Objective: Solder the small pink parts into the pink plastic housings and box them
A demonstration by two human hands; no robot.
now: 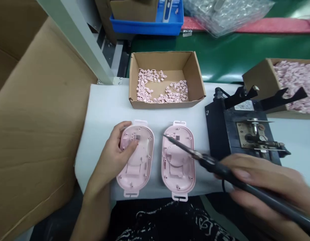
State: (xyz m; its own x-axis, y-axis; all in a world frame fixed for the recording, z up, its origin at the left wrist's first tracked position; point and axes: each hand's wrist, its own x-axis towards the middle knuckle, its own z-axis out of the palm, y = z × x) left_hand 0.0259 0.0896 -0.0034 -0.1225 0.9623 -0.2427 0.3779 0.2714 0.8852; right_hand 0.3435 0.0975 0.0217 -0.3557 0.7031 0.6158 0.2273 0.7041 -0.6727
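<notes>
Two pink plastic housing shells lie side by side on the white work surface, their hollow insides facing up. My left hand [117, 154] grips the left shell [138, 164] by its left edge, the thumb reaching over the inside near a small dark rectangle. In my right hand [265, 184] is a soldering iron [212, 164], held like a pen. Its thin tip points left and hangs over the upper part of the right shell [180, 184]; whether it touches anything I cannot tell.
An open cardboard box [167, 104] of small pink parts stands behind the shells. To the right are a black metal device with forked holders [217, 130] and another box of pink pieces [260, 75]. Large cardboard [39, 134] borders the left; a blue tray [147, 28] sits far back.
</notes>
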